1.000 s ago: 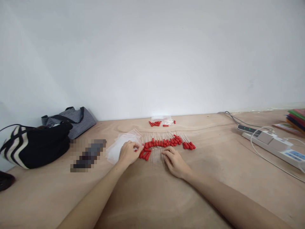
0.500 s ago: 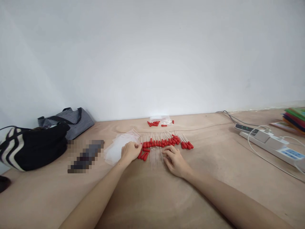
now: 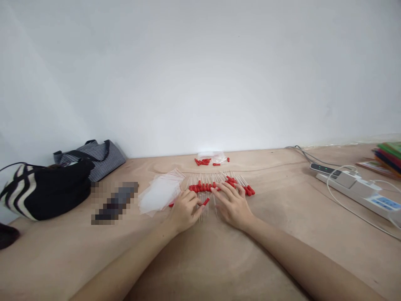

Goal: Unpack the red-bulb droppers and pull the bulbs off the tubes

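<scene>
A row of clear glass droppers with red rubber bulbs [image 3: 219,186] lies on the wooden table [image 3: 200,259] in front of me. My left hand [image 3: 184,211] is curled over loose clear tubes and pinches a red bulb [image 3: 206,201] between its fingertips. Beside it, my right hand [image 3: 232,202] lies flat with its fingers spread, the tips touching the row of red bulbs. A stack of small clear zip bags [image 3: 159,193] sits just left of my left hand.
More red bulbs and a small bag [image 3: 211,159] lie by the wall. Two handbags [image 3: 46,186] and a blurred dark object [image 3: 114,203] are at the left. A power strip with cables [image 3: 357,190] and a stack of coloured books [image 3: 388,155] are at the right.
My left hand has moved right from the edge of the bag stack onto the loose tubes and now pinches a red bulb. My right hand slid forward and spread its fingers on the row.
</scene>
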### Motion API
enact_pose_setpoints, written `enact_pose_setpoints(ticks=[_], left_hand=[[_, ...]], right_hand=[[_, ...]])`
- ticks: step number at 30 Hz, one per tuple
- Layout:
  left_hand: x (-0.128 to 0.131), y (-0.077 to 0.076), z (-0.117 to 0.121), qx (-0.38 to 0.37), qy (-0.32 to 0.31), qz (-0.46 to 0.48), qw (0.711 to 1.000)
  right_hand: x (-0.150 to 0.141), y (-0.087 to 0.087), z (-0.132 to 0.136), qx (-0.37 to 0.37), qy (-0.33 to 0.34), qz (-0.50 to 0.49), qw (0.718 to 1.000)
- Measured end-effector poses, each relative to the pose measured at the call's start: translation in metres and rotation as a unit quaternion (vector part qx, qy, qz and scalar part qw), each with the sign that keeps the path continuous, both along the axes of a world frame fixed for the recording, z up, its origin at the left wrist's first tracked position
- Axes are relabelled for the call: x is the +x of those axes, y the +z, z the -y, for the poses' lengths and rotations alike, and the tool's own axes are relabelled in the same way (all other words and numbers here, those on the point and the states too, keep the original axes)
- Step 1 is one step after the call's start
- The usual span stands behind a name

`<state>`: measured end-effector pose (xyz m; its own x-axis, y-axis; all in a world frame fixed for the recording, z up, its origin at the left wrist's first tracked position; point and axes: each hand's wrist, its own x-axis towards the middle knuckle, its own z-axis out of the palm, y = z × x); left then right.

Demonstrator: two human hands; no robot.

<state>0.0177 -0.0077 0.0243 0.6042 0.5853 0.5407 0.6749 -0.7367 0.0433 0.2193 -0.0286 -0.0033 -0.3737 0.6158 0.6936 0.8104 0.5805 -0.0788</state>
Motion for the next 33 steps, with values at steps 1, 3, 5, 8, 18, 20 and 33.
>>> enact_pose_setpoints(ticks=[1,3,5,8,18,20,33], left_hand=[[0.003,-0.003,0.000,0.024,-0.019,-0.020,0.999],[0.007,-0.008,-0.002,0.069,-0.040,-0.049,0.996],[0.009,-0.010,-0.003,0.098,-0.045,-0.055,0.993],[0.012,-0.012,-0.001,0.105,-0.031,-0.035,0.993],[0.015,-0.022,-0.001,0.123,-0.007,-0.025,0.992],[0.014,-0.022,0.000,0.130,-0.005,-0.034,0.991],[-0.001,-0.016,-0.002,0.097,0.067,-0.014,0.993]], right_hand=[[0.001,0.000,-0.001,0.003,0.009,0.022,1.000],[0.004,-0.002,-0.003,0.006,0.026,0.051,0.998],[0.006,-0.004,-0.006,0.004,0.032,0.069,0.997],[0.007,-0.006,-0.009,-0.005,0.021,0.083,0.996],[0.000,-0.009,-0.003,-0.023,0.038,0.058,0.997],[0.002,-0.008,-0.003,-0.038,0.044,0.065,0.996],[0.029,0.003,-0.005,-0.083,0.023,0.090,0.992]])
